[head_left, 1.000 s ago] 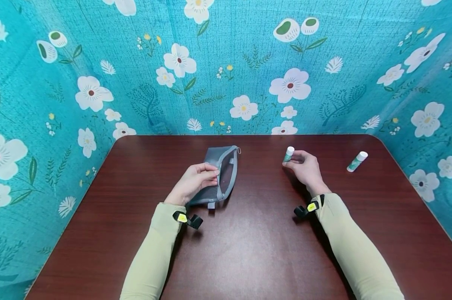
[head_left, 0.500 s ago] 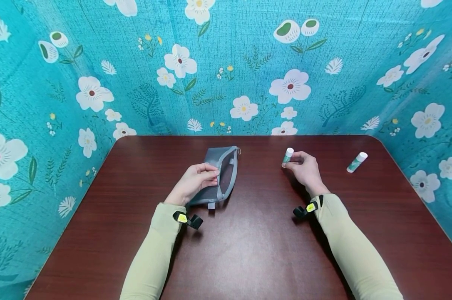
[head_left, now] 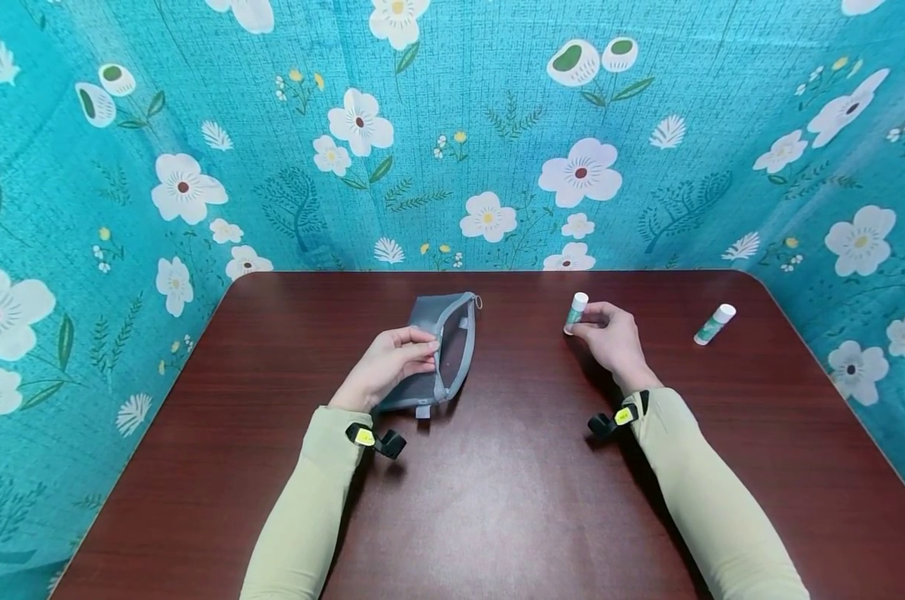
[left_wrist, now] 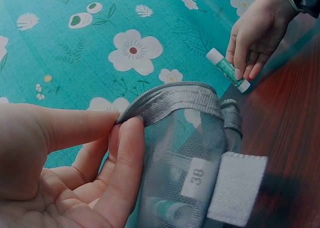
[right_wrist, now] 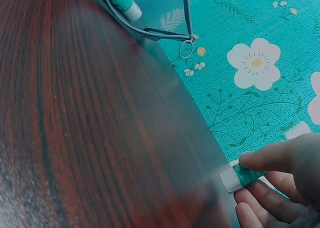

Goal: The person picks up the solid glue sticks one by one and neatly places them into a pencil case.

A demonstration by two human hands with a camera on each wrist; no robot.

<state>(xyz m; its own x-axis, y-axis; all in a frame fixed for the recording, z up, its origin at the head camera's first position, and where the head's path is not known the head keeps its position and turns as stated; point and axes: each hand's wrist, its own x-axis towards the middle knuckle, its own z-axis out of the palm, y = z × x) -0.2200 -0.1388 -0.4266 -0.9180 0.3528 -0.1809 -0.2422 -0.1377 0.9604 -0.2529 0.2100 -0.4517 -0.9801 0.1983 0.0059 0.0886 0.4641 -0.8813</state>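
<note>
My left hand (head_left: 388, 362) pinches the rim of a grey mesh zipper pouch (head_left: 425, 310) between thumb and fingers. The pouch's mouth gapes toward the right in the head view. Through the mesh in the left wrist view shows a green-and-white glue stick (left_wrist: 171, 210); the right wrist view also catches that inner glue stick (right_wrist: 125, 2) at the opening. To the right, my right hand (head_left: 613, 337) holds another glue stick (head_left: 577, 312) between thumb and fingers, white cap up and slightly tilted, near the table's back edge. This hand is well apart from the pouch.
A third glue stick (head_left: 715, 324) stands at the back right of the dark wood table (head_left: 512, 492), beyond my right hand. Behind the table hangs a turquoise flowered cloth (head_left: 437, 167). A ring pull (right_wrist: 186, 49) sits at the pouch's far corner.
The glue stick in my right hand has shifted very slightly left. My left hand and the pouch stay where they were.
</note>
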